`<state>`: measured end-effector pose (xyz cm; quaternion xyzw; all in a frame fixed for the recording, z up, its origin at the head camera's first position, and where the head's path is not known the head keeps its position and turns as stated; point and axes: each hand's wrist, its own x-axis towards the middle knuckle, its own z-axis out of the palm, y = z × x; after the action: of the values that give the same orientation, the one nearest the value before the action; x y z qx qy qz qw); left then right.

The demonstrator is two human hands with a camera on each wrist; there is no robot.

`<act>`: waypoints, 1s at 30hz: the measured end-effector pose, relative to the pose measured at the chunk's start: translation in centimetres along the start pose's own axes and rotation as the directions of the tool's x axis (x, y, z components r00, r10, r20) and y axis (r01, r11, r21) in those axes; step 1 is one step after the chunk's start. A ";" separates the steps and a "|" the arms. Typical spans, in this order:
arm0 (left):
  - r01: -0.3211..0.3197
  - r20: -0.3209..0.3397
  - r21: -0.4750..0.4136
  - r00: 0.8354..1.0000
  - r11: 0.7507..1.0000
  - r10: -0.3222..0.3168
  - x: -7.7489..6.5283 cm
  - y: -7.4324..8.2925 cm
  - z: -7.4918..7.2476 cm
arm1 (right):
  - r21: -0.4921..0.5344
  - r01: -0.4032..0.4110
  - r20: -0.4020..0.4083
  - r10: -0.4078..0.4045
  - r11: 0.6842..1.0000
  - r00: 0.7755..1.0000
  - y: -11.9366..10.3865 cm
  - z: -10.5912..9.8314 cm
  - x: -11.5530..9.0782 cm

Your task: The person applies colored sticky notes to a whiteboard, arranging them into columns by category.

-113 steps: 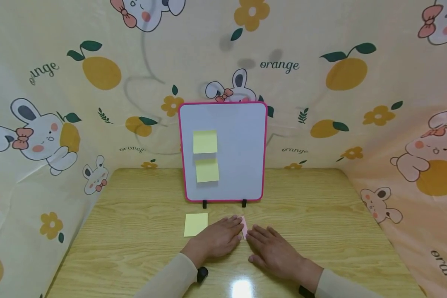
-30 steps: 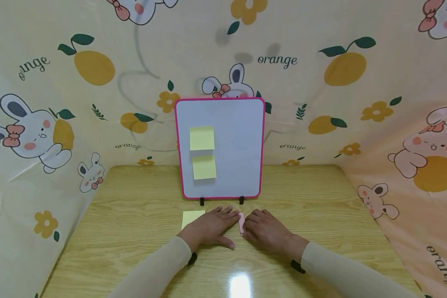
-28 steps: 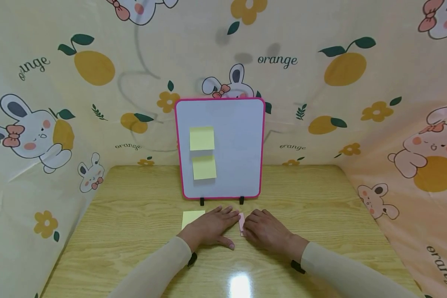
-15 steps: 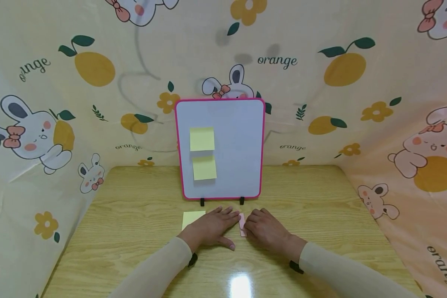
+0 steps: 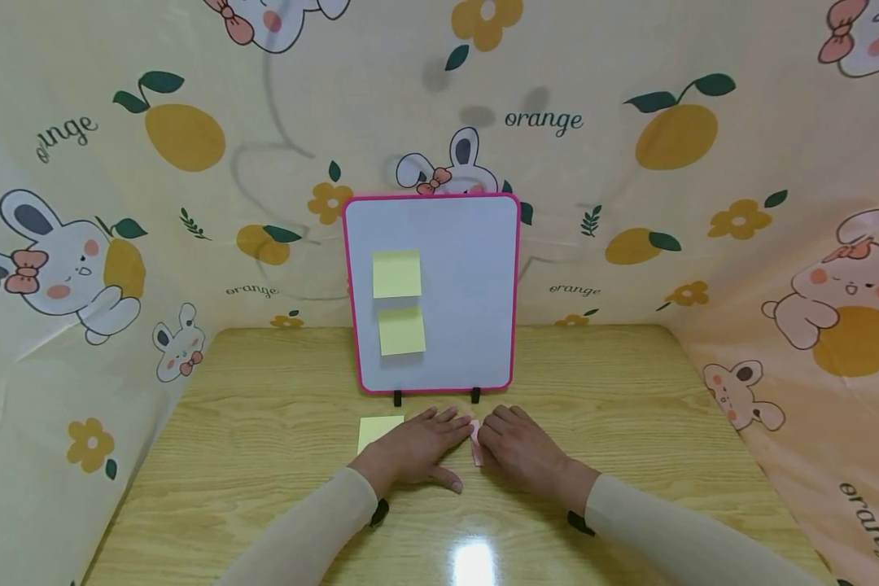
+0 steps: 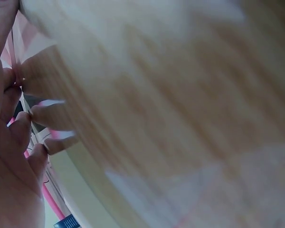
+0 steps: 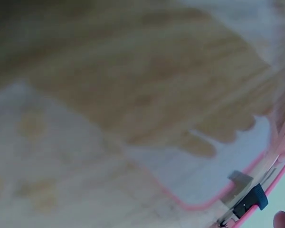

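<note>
A small pink sticky-note pad (image 5: 474, 446) lies on the wooden table (image 5: 630, 407), between my two hands. My left hand (image 5: 443, 429) rests flat with straight fingers, its fingertips against the pad's left side. My right hand (image 5: 492, 433) has bent fingers on the pad's right edge and covers most of it; the thumb is hidden. A yellow sticky-note pad (image 5: 376, 428) lies just left of my left hand. Behind stands a pink-framed whiteboard (image 5: 469, 285) with two yellow notes (image 5: 396, 273) (image 5: 401, 330) stuck on its left half. The left wrist view is blurred and shows my fingers (image 6: 19, 137).
Printed cloth with rabbits and oranges (image 5: 190, 138) walls in the table at the back and both sides. The whiteboard stands on two black feet (image 5: 398, 398) just beyond my fingertips. The right wrist view shows only blurred tabletop (image 7: 133, 85).
Since 3.8 s ago my right hand's fingers went from flat to bent at the pink pad. Over the last second both hands have barely moved.
</note>
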<state>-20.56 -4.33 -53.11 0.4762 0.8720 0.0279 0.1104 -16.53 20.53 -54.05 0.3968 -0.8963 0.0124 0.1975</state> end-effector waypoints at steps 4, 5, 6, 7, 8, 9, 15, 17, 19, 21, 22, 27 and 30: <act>0.004 -0.001 -0.008 1.000 1.000 -0.004 -0.1 0.1 -0.1 | -0.010 0.022 0.002 -0.022 1.000 1.000 0.2 0.0 0.1; 0.005 -0.001 -0.008 1.000 1.000 -0.005 -0.1 0.1 -0.1 | -0.009 0.024 0.007 -0.023 1.000 1.000 0.3 0.0 0.2; 0.005 -0.002 -0.009 1.000 1.000 -0.005 -0.1 0.1 -0.1 | -0.009 0.022 0.011 -0.022 1.000 1.000 0.3 -0.1 0.2; 0.005 -0.002 -0.008 1.000 1.000 -0.005 -0.1 0.1 -0.1 | -0.007 0.019 0.016 -0.019 1.000 1.000 0.3 -0.1 0.2; 0.003 -0.003 -0.007 1.000 1.000 -0.003 -0.1 0.1 -0.1 | -0.007 0.013 0.021 -0.013 1.000 1.000 0.4 -0.1 0.2; 0.001 -0.003 -0.005 1.000 1.000 -0.001 -0.1 0.1 -0.1 | -0.005 0.006 0.025 -0.006 1.000 1.000 0.4 -0.2 0.2; -0.001 0.000 0.005 1.000 1.000 0.001 -0.1 0.1 -0.2 | -0.014 -0.023 0.025 0.023 1.000 0.999 0.6 -0.2 0.4; 0.001 0.002 0.008 1.000 1.000 -0.001 -0.1 0.1 -0.2 | -0.013 -0.023 0.017 0.023 1.000 1.000 0.6 -0.1 0.4; 0.002 0.004 0.009 1.000 1.000 -0.002 -0.1 0.1 -0.1 | -0.013 -0.021 0.012 0.021 1.000 1.000 0.7 -0.1 0.4; 0.003 0.006 0.008 1.000 1.000 -0.003 0.0 0.1 -0.1 | -0.017 -0.021 0.014 0.021 1.000 1.000 0.7 -0.1 0.4; 0.005 0.006 0.005 1.000 1.000 -0.005 0.0 0.1 0.0 | -0.019 -0.023 0.016 0.023 1.000 1.000 0.7 -0.1 0.4; 0.006 -0.002 -0.018 1.000 1.000 -0.006 -0.1 0.1 0.1 | -0.025 -0.032 0.044 0.033 0.999 0.998 0.5 -0.1 0.5; 0.000 -0.016 -0.022 1.000 1.000 0.000 -0.3 0.1 0.2 | -0.017 -0.036 0.060 0.037 0.999 0.997 0.4 -0.1 0.5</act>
<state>-20.30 -4.54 -53.24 0.4748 0.8724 0.0413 0.1086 -17.05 20.51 -53.71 0.3791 -0.9090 -0.0032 0.1730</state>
